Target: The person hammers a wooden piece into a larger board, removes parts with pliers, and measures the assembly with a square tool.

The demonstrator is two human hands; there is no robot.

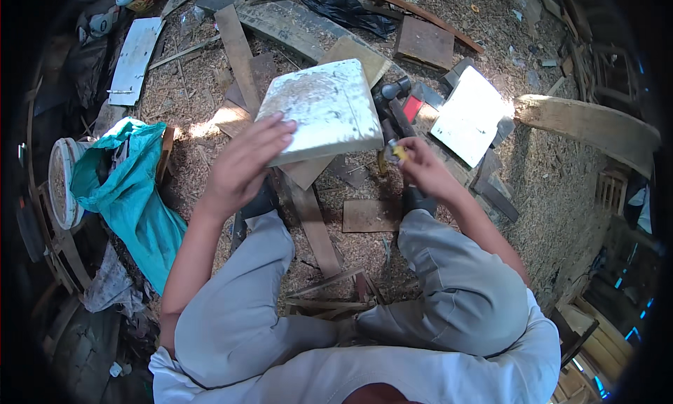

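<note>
My left hand (245, 158) grips the near-left edge of a thick, square white board (326, 106) with dirty smudges, its fingers resting over the top face. My right hand (424, 169) is closed on a small yellow-and-silver tool (398, 151), just off the board's near-right corner; its exact kind is too small to tell. Behind that hand lie a hammer head (392, 90), dark bars and a red item (412, 107). A second white board (463, 116) rests on wood pieces to the right.
Scrap planks (238, 46) and sawdust cover the ground. A teal sack (123, 193) and white bucket (63, 183) stand left, with another white panel (133, 60) behind. A long timber (582, 123) juts in from the right. Black plastic (343, 11) lies at the back.
</note>
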